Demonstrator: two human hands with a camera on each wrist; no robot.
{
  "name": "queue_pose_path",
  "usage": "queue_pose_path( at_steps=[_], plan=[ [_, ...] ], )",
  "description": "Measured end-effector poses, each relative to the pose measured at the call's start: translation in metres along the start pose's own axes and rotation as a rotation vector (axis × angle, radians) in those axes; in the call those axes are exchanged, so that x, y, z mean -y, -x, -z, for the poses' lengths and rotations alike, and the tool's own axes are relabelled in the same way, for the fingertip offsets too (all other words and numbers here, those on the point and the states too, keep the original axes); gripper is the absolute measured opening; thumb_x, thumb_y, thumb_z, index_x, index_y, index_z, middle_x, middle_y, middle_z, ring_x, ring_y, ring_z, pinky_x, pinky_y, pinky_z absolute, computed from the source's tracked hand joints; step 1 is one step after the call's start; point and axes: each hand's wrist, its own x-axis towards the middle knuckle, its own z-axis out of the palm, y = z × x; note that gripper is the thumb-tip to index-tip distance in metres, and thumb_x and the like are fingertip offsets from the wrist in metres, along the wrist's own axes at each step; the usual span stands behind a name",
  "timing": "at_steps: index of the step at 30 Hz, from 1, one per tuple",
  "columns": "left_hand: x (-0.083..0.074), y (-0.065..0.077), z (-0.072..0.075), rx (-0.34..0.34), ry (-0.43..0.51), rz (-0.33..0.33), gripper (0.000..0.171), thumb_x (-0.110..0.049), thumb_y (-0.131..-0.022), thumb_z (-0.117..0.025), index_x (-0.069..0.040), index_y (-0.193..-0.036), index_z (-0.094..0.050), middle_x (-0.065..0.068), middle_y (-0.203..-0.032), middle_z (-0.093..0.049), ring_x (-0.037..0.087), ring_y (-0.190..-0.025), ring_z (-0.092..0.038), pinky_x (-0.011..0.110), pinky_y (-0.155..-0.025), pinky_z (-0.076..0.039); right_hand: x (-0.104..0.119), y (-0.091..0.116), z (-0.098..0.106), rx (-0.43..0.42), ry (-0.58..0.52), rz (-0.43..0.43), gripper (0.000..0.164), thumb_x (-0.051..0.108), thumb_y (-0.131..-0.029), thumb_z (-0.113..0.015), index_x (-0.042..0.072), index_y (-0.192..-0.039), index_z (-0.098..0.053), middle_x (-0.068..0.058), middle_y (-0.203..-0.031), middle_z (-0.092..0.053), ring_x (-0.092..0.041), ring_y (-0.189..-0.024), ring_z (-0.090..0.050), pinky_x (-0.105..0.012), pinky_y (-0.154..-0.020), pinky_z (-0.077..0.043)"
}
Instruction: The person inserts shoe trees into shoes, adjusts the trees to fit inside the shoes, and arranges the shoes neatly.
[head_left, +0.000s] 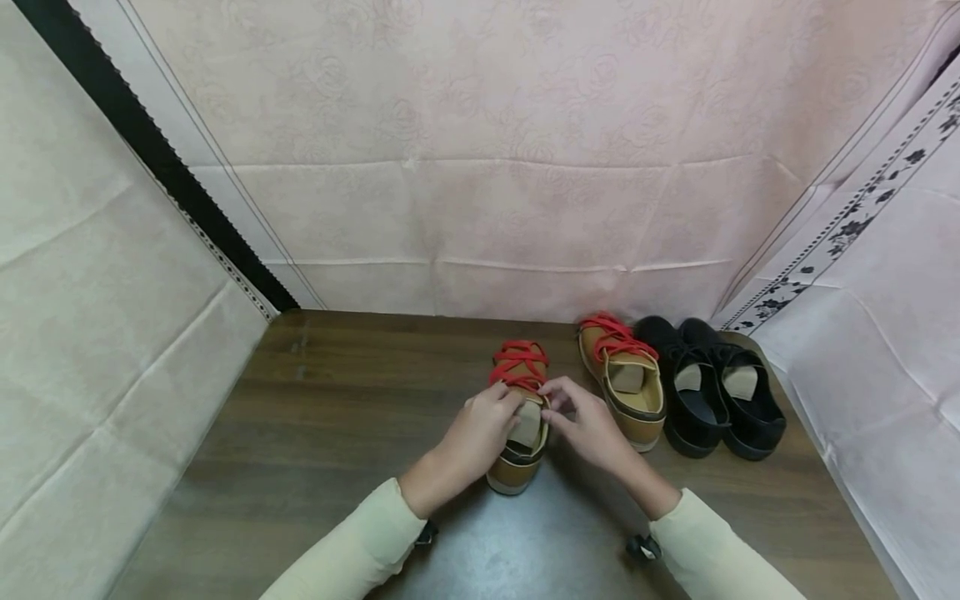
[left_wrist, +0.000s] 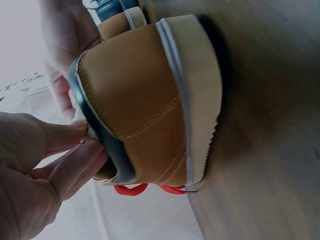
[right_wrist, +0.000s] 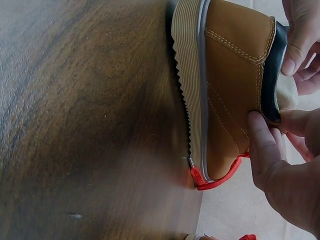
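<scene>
A tan shoe [head_left: 510, 477] with a dark padded collar [right_wrist: 272, 70] and red laces [head_left: 517, 367] stands upright on the wooden surface, toe pointing away from me. My left hand [head_left: 480, 429] pinches the collar edge on the left side of its opening, thumb and forefinger together. On the opposite side my right hand [head_left: 591, 429] pinches the collar, forefinger outside and thumb at the rim, as the right wrist view shows. Between the hands a pale tongue [right_wrist: 287, 90] shows in the opening. The laces lie crossed over the front, just beyond my fingertips.
Right of the hands stands a matching tan shoe [head_left: 642, 433] with red laces. Beside it is a pair of black shoes [head_left: 693, 429]. Pale patterned cloth [head_left: 480, 217] hangs behind the brown wooden surface [head_left: 337, 442], with more cloth at both sides.
</scene>
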Motion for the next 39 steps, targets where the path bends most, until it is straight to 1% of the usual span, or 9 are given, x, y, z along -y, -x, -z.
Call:
queue_pose_path(
  at_steps=[6,11,17,19,22,25,27,32,39],
  plan=[
    [0.001,0.004,-0.004,-0.041,-0.076,-0.035,0.022,-0.01,-0.088,-0.082,-0.006,-0.107,-0.072,0.007,-0.099,-0.067,0.019,-0.086,-0.072,0.029,-0.07,-0.062,0.0,-0.001,0.001,0.006,0.003,0.001,0.029,0.009,-0.095,-0.074,0.018,-0.12,-0.063,0.001,-0.091,-0.066,-0.017,-0.092,-0.068,-0.033,-0.078,-0.057],
    [0.002,0.003,0.0,-0.055,-0.122,-0.038,0.025,-0.012,-0.086,-0.085,-0.008,-0.105,-0.07,0.006,-0.098,-0.066,0.02,-0.084,-0.07,0.032,-0.067,-0.062,0.001,-0.001,0.0,-0.002,-0.012,0.002,0.029,0.007,-0.094,-0.075,0.018,-0.118,-0.063,0.0,-0.09,-0.066,-0.016,-0.087,-0.068,-0.029,-0.073,-0.058],
    [0.005,-0.006,0.014,-0.071,-0.177,-0.135,0.028,-0.02,-0.084,-0.088,-0.009,-0.106,-0.074,0.003,-0.098,-0.068,0.017,-0.087,-0.067,0.029,-0.068,-0.062,0.002,-0.001,0.0,0.004,-0.043,-0.002,0.028,0.006,-0.095,-0.074,0.018,-0.118,-0.064,-0.002,-0.09,-0.066,-0.016,-0.084,-0.069,-0.027,-0.067,-0.058],
    [0.007,-0.01,0.017,-0.054,-0.173,-0.163,0.027,-0.02,-0.084,-0.088,-0.009,-0.105,-0.075,0.003,-0.099,-0.068,0.017,-0.09,-0.064,0.027,-0.072,-0.061,0.001,-0.001,0.0,0.003,-0.045,-0.003,0.028,0.007,-0.095,-0.074,0.018,-0.118,-0.064,-0.002,-0.09,-0.066,-0.016,-0.084,-0.068,-0.027,-0.067,-0.058],
    [0.011,-0.015,0.019,0.009,-0.164,-0.182,0.027,-0.022,-0.084,-0.088,-0.01,-0.105,-0.075,0.002,-0.101,-0.069,0.018,-0.094,-0.061,0.025,-0.078,-0.06,0.001,-0.002,0.0,0.001,-0.04,-0.001,0.028,0.007,-0.095,-0.074,0.019,-0.118,-0.064,-0.002,-0.09,-0.065,-0.017,-0.083,-0.068,-0.028,-0.067,-0.058],
    [0.014,-0.019,0.016,0.082,-0.157,-0.18,0.029,-0.025,-0.084,-0.088,-0.01,-0.107,-0.076,0.002,-0.103,-0.069,0.018,-0.096,-0.059,0.026,-0.084,-0.058,0.001,-0.002,0.0,0.006,-0.039,-0.005,0.028,0.007,-0.095,-0.074,0.019,-0.118,-0.063,-0.001,-0.09,-0.065,-0.017,-0.084,-0.068,-0.028,-0.067,-0.058],
    [0.015,-0.02,0.015,0.109,-0.153,-0.169,0.032,-0.027,-0.084,-0.088,-0.011,-0.109,-0.076,0.002,-0.104,-0.07,0.018,-0.096,-0.059,0.028,-0.083,-0.057,0.001,-0.001,0.0,0.01,-0.041,-0.009,0.028,0.008,-0.095,-0.074,0.019,-0.118,-0.063,-0.001,-0.09,-0.065,-0.017,-0.085,-0.068,-0.028,-0.068,-0.058],
    [0.016,-0.02,0.011,0.116,-0.147,-0.152,0.037,-0.031,-0.082,-0.088,-0.013,-0.112,-0.075,0.002,-0.105,-0.069,0.019,-0.095,-0.06,0.034,-0.079,-0.057,0.0,0.0,0.0,0.014,-0.047,-0.003,0.028,0.007,-0.096,-0.073,0.018,-0.119,-0.063,-0.002,-0.09,-0.065,-0.017,-0.085,-0.068,-0.028,-0.068,-0.058],
    [0.017,-0.019,0.005,0.104,-0.176,-0.156,0.035,-0.028,-0.086,-0.086,-0.012,-0.115,-0.072,0.002,-0.108,-0.068,0.019,-0.096,-0.061,0.031,-0.084,-0.059,0.0,0.0,0.0,0.008,-0.039,-0.001,0.029,0.007,-0.095,-0.074,0.018,-0.119,-0.063,-0.001,-0.09,-0.065,-0.016,-0.083,-0.067,-0.028,-0.068,-0.058]
  ],
)
